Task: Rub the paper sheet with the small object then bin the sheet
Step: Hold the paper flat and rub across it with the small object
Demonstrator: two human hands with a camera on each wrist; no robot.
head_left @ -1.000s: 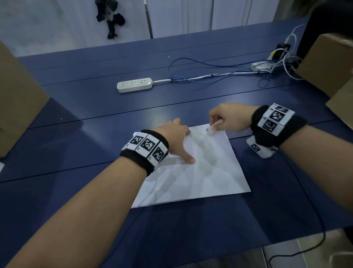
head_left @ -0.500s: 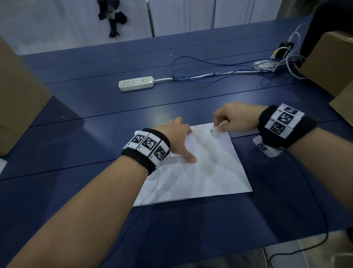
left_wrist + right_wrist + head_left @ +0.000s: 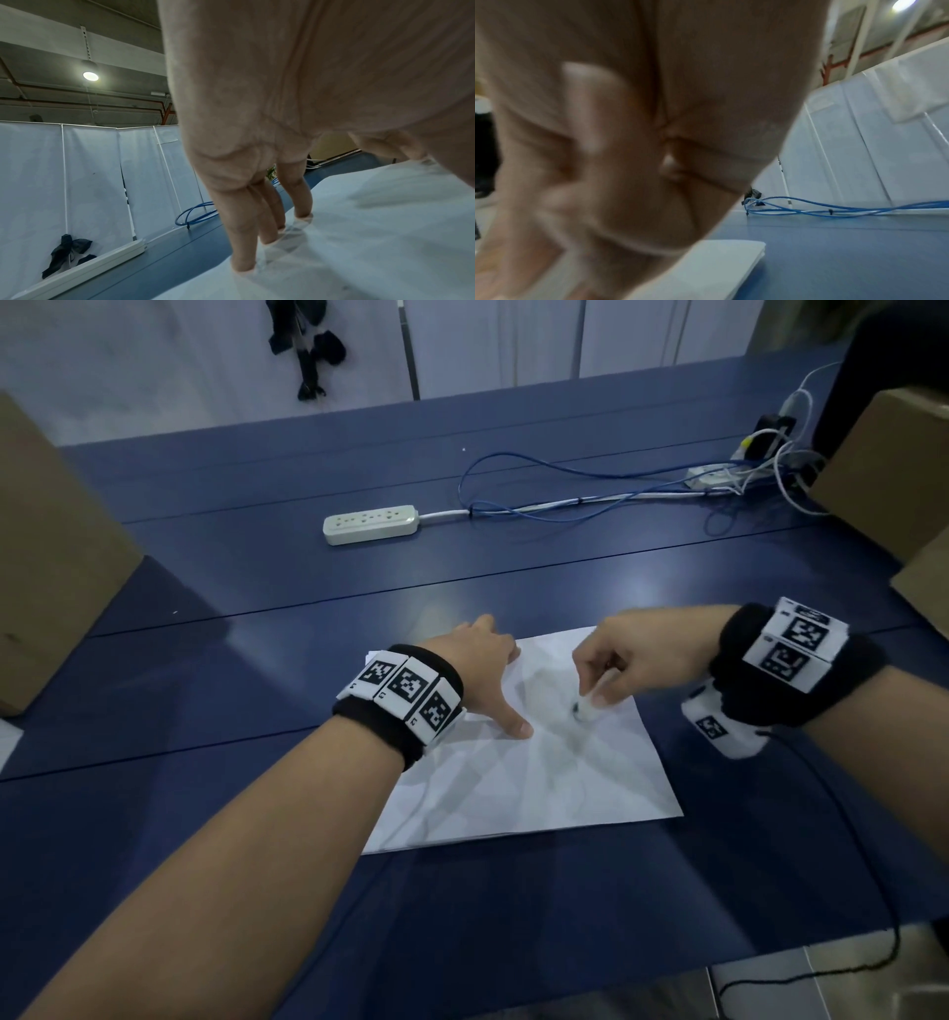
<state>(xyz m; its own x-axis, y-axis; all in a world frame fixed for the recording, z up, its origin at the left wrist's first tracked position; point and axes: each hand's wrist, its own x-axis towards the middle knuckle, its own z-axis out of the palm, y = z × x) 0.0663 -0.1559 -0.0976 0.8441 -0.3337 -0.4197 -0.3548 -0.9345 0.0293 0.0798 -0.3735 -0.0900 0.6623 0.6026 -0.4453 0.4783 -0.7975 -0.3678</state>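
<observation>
A creased white paper sheet (image 3: 554,788) lies flat on the dark blue table (image 3: 513,916). My left hand (image 3: 488,675) presses on the sheet's far left part with straight fingers (image 3: 270,229), thumb spread toward the middle. My right hand (image 3: 616,665) pinches a small white eraser (image 3: 588,708) and holds its tip down on the sheet's upper middle. In the right wrist view the hand (image 3: 628,142) is blurred and fills most of the picture, with the sheet's edge (image 3: 726,257) below it.
A white power strip (image 3: 369,523) and blue cables (image 3: 539,505) lie farther back on the table. Cardboard boxes stand at the left (image 3: 46,557) and right (image 3: 883,469) edges. A black cable (image 3: 873,916) runs from my right wrist over the near table edge.
My right hand has moved with the eraser from the sheet's far edge toward me, onto the sheet's upper middle. My left hand stays pressed on the sheet.
</observation>
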